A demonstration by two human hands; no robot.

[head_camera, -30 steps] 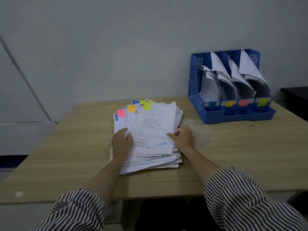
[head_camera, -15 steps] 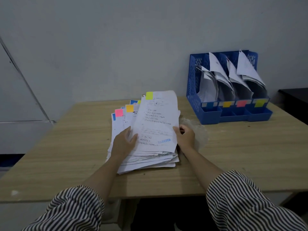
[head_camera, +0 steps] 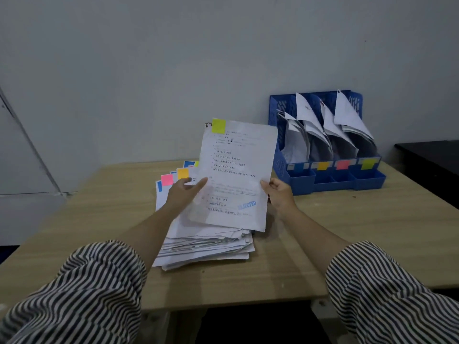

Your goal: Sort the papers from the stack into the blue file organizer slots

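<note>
The right hand [head_camera: 279, 194] pinches the right edge of a sheet [head_camera: 236, 175] with a yellow-green tag, lifted above the stack [head_camera: 203, 244] at the desk's [head_camera: 347, 244] middle. The left hand [head_camera: 183, 194] touches its left edge. The blue organizer [head_camera: 323, 180] stands at the far right corner.

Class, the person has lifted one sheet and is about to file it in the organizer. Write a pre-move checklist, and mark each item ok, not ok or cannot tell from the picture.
1. Sheet held firmly: ok. The right hand pinches the lifted sheet at its right edge; the left hand supports its left edge.
2. Tag colour readable: ok. The yellow-green tag shows at the top left corner.
3. Matching slot identified: ok. The blue file organizer has a yellow-green label on its rightmost slot.
4. Room in that slot: cannot tell; papers already stand in it.
5. Only one sheet lifted: cannot tell.
6. Sheet lifted off the stack: ok.
</note>
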